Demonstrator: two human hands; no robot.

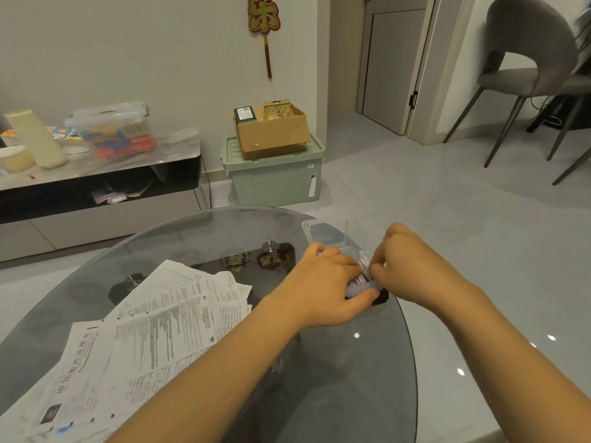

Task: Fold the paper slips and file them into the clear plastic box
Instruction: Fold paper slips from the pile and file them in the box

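A small clear plastic box (pixel 361 276) sits near the right edge of the round glass table (pixel 204 238), its clear lid (pixel 326 233) tilted open behind it. My left hand (pixel 326 286) lies over the box's near side, thumb pressed on a folded white slip (pixel 364 286). From the right, my right hand (pixel 412 266) pinches the same slip over the box. Folded slips seem to stand inside the box, mostly hidden by my fingers. A fan of unfolded printed paper slips (pixel 144 334) lies on the table's left half.
Beyond the table stand a low TV cabinet (pixel 96 193) with a clear storage tub (pixel 112 129), a green lidded crate (pixel 275 174) with a cardboard box (pixel 271 129) on top, and a grey chair (pixel 524 71) at the far right on the tiled floor.
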